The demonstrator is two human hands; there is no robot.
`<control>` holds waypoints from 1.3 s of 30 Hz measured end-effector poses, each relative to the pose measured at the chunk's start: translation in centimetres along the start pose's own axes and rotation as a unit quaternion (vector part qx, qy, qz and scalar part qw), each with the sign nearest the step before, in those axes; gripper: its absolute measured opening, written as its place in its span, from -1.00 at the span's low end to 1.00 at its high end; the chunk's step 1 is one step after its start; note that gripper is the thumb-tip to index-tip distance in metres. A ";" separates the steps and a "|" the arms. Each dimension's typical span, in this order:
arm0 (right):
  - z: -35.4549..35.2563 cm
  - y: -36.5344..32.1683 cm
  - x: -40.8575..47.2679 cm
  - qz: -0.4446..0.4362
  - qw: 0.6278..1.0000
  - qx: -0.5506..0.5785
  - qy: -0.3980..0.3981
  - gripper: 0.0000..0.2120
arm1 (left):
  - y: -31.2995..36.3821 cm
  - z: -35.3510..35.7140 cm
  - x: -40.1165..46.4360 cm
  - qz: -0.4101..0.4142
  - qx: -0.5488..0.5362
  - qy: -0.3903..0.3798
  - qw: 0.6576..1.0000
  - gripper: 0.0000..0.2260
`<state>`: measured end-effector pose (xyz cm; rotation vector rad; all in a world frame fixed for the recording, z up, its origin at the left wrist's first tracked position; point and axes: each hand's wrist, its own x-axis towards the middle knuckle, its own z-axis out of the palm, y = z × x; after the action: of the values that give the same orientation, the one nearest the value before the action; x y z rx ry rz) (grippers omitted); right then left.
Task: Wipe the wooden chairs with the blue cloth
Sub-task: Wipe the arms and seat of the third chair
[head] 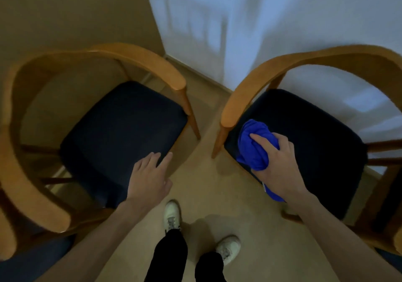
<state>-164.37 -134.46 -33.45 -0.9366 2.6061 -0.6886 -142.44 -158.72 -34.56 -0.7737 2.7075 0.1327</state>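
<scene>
Cloth [256, 147], bunched, sits under the right hand [276, 162] that grips it against the right chair's [304, 129] dark seat, while the left hand [150, 177], fingers loosely spread, hovers over the left chair [121, 127].

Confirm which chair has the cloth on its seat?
The right chair: the right hand holds the cloth there. The left chair's seat has none.

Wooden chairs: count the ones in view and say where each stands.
2 for certain. The left chair stands by the tan wall; the right chair stands by the white curtain, where the right hand holds the blue cloth. Wood at the frame edges may belong to others.
</scene>
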 end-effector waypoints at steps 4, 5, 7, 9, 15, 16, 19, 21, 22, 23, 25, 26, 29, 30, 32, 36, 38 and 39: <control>2.0 -5.6 2.9 -0.066 0.997 0.035 -0.014 -0.27 | -4.2 -0.3 -1.0 -0.041 -0.007 0.002 0.999 -0.39; 2.4 -7.0 3.5 -0.075 0.996 0.039 -0.017 -0.27 | -5.2 -0.4 -1.2 -0.050 -0.013 0.002 0.999 -0.39; 3.4 -9.5 4.7 -0.093 0.995 0.033 -0.020 -0.27 | -7.1 -0.5 -1.2 -0.065 -0.026 0.002 0.998 -0.39; 4.4 -11.8 6.1 -0.110 0.993 0.027 -0.022 -0.26 | -9.0 -0.5 -1.0 -0.079 -0.036 0.006 0.996 -0.39; 7.6 -17.5 9.6 -0.120 0.992 0.017 -0.039 -0.17 | -14.9 -1.2 0.3 -0.094 -0.065 0.011 0.993 -0.40; 8.2 -18.6 10.0 -0.119 0.992 0.025 -0.045 -0.16 | -15.9 -1.3 0.5 -0.096 -0.069 0.013 0.993 -0.40; 9.9 -21.9 11.0 -0.121 0.990 0.033 -0.056 -0.17 | -18.9 -1.6 0.9 -0.108 -0.074 0.016 0.991 -0.39; 10.8 -23.9 11.8 -0.124 0.990 0.034 -0.065 -0.18 | -20.8 -1.9 1.2 -0.119 -0.078 0.019 0.990 -0.38; 11.1 -24.8 12.4 -0.122 0.990 0.037 -0.067 -0.19 | -21.8 -2.1 1.3 -0.122 -0.077 0.021 0.989 -0.38; 11.3 -25.5 13.0 -0.113 0.991 0.040 -0.063 -0.18 | -22.7 -2.2 1.5 -0.122 -0.074 0.022 0.990 -0.38; 11.4 -26.5 14.2 -0.071 0.995 0.049 -0.048 -0.17 | -24.4 -2.5 1.8 -0.115 -0.064 0.018 0.991 -0.37; 11.3 -26.9 14.9 -0.049 0.997 0.053 -0.038 -0.15 | -25.2 -2.6 1.9 -0.112 -0.058 0.020 0.992 -0.36; 10.9 -28.0 17.0 0.010 0.997 0.076 -0.014 -0.15 | -27.0 -3.2 2.7 -0.123 -0.062 0.029 0.990 -0.35; 10.7 -28.2 17.8 0.018 0.996 0.086 -0.001 -0.19 | -27.3 -3.3 3.1 -0.132 -0.070 0.034 0.988 -0.34; 10.4 -28.5 19.6 0.014 0.995 0.097 0.030 -0.33 | -27.5 -3.3 3.8 -0.153 -0.090 0.036 0.983 -0.35; 9.9 -28.6 23.7 0.022 0.994 0.108 0.024 -0.55 | -26.1 -2.8 4.6 -0.159 -0.111 0.012 0.981 -0.36; 9.6 -28.2 25.8 0.038 0.996 0.085 -0.016 -0.55 | -25.1 -2.5 5.2 -0.161 -0.111 -0.015 0.981 -0.35; 9.4 -27.9 26.7 0.023 0.997 0.073 -0.032 -0.56 | -24.5 -2.5 5.5 -0.166 -0.109 -0.024 0.980 -0.34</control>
<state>-165.97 -173.95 -29.51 -0.8378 2.4750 -0.8113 -134.62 -182.73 -34.06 -1.2568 2.5013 0.3678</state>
